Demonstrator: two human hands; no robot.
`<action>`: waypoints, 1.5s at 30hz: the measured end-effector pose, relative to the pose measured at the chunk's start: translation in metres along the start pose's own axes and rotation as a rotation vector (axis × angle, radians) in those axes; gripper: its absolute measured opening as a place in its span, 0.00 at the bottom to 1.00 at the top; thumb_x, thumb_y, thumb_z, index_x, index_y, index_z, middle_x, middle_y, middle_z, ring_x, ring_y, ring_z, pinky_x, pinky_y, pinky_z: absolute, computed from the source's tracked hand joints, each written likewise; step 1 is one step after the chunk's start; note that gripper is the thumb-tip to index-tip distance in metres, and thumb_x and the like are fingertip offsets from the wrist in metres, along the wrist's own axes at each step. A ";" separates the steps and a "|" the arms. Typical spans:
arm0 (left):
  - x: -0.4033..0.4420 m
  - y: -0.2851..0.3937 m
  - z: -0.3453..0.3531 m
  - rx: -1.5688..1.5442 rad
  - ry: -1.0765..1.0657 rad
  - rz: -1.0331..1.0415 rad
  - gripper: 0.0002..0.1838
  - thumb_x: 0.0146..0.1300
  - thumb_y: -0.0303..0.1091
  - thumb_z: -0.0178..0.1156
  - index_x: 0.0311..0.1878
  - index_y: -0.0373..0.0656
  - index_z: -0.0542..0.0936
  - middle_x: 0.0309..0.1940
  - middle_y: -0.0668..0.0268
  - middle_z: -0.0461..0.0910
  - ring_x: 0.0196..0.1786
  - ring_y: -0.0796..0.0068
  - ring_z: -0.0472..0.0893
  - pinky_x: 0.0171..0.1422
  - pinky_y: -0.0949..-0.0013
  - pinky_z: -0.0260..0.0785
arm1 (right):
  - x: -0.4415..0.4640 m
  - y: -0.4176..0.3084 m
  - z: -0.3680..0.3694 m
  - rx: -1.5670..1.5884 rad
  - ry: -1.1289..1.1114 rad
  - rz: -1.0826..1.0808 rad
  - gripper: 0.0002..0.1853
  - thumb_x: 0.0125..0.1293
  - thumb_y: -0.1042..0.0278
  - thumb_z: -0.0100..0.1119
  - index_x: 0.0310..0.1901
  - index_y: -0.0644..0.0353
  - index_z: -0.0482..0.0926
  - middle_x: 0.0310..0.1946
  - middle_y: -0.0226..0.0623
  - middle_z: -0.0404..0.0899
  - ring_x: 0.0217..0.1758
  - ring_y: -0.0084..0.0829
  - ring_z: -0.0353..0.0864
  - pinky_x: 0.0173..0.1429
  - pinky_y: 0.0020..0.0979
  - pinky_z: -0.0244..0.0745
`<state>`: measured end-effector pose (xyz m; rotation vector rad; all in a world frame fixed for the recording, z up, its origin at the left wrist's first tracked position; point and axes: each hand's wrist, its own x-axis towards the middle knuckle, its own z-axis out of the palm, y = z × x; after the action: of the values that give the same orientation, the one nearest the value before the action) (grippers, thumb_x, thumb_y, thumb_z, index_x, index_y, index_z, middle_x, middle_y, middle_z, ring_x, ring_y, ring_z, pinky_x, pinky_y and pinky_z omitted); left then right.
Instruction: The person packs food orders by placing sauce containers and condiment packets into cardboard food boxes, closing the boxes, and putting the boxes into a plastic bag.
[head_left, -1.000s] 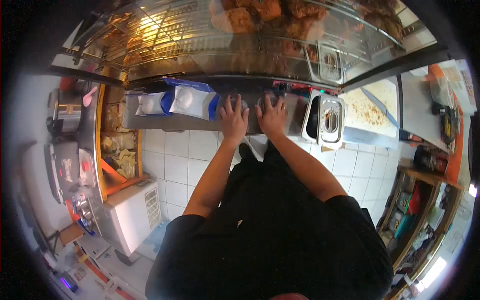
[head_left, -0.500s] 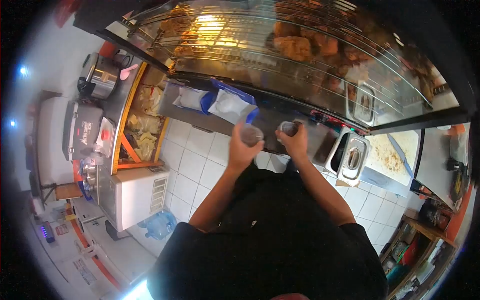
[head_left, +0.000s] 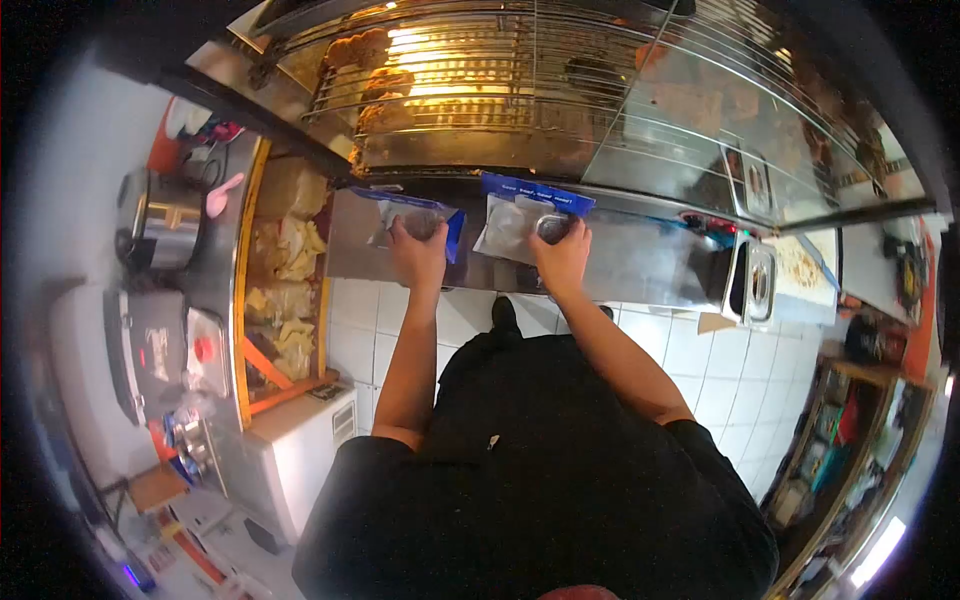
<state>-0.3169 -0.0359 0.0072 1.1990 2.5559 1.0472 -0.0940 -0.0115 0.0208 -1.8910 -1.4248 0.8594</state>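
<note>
My left hand [head_left: 420, 258] is closed around a small clear cup [head_left: 418, 222] inside the left blue-and-white cardboard box [head_left: 455, 234]. In my right hand [head_left: 564, 258] is a second small clear cup [head_left: 551, 226], which looks dark inside. It sits at the right side of the other blue-and-white cardboard box [head_left: 535, 190]. Beside that cup, a pale rounded bundle [head_left: 505, 226] lies in the right box. Both boxes stand open on the metal counter [head_left: 640, 262]. My fingers partly cover both cups, and I cannot tell whether the cups rest on the box bottoms.
A glass display warmer [head_left: 460, 90] with wire racks and fried pieces [head_left: 385, 90] rises behind the counter. To the right are a lidded metal container [head_left: 760, 280] and a cutting board [head_left: 808, 265]. Shelves with plastic bags [head_left: 290, 250] and a rice cooker [head_left: 160, 222] stand left.
Both hands have moved forward and left with the cups, from in front of the counter into the two boxes. The camera view has shifted, and the boxes appear farther right.
</note>
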 end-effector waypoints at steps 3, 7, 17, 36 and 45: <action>0.002 0.002 0.005 -0.032 0.148 0.120 0.42 0.50 0.47 0.73 0.61 0.30 0.67 0.54 0.40 0.72 0.59 0.41 0.72 0.63 0.50 0.67 | -0.002 -0.005 -0.001 -0.188 0.147 0.053 0.42 0.49 0.60 0.72 0.62 0.71 0.62 0.56 0.55 0.66 0.62 0.57 0.66 0.64 0.48 0.67; 0.009 0.001 -0.006 0.030 -0.019 0.117 0.38 0.51 0.46 0.73 0.57 0.30 0.68 0.52 0.41 0.72 0.57 0.41 0.72 0.60 0.49 0.67 | 0.000 0.014 0.000 -0.297 0.163 0.067 0.43 0.51 0.59 0.69 0.65 0.69 0.59 0.58 0.52 0.64 0.63 0.58 0.65 0.66 0.49 0.66; 0.020 -0.019 -0.018 0.012 -0.074 0.139 0.38 0.52 0.54 0.70 0.56 0.34 0.70 0.52 0.47 0.73 0.55 0.44 0.75 0.56 0.49 0.70 | -0.034 -0.022 0.001 -0.225 0.309 -0.326 0.15 0.56 0.64 0.62 0.44 0.61 0.81 0.47 0.50 0.75 0.55 0.54 0.72 0.60 0.52 0.67; -0.002 -0.009 0.000 0.380 -0.110 0.342 0.27 0.65 0.49 0.59 0.56 0.35 0.75 0.62 0.45 0.70 0.57 0.43 0.75 0.62 0.50 0.68 | -0.040 -0.021 0.127 0.088 -0.254 -0.164 0.12 0.61 0.67 0.61 0.39 0.69 0.77 0.32 0.59 0.81 0.38 0.55 0.83 0.42 0.46 0.78; 0.018 -0.046 -0.042 0.264 -0.244 0.587 0.23 0.61 0.33 0.59 0.59 0.35 0.75 0.62 0.46 0.71 0.62 0.47 0.71 0.69 0.49 0.60 | -0.040 0.030 -0.023 0.271 0.262 0.046 0.11 0.61 0.73 0.58 0.44 0.65 0.79 0.33 0.40 0.81 0.32 0.29 0.78 0.38 0.32 0.74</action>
<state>-0.3742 -0.0658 0.0124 2.0825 2.2461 0.5878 -0.0669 -0.0597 0.0166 -1.7602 -1.0557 0.7512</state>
